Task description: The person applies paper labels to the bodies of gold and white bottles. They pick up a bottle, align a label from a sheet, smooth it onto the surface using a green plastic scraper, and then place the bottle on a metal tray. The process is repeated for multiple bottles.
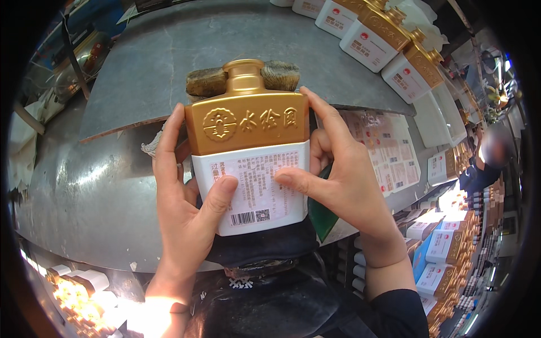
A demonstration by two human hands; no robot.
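Observation:
Between my two hands is a flat, wide bottle (248, 125), gold on its shoulder and neck and white below, with its neck pointing away from me. A printed label (253, 188) with a barcode covers the white face turned up to me. My left hand (189, 191) grips the left side, its thumb pressed on the label. My right hand (338, 169) grips the right side, thumb on the label's right edge and index finger along the gold shoulder. Just beyond the neck lies a worn wooden block (282, 75). The bottle's underside is hidden.
Several like bottles (369, 45) stand at the far right of the grey table (169, 39). Label sheets (380, 149) lie right of my hand, near a white bin (439, 118). More bottles (442, 245) fill the lower right. Another person (484, 172) is at the right.

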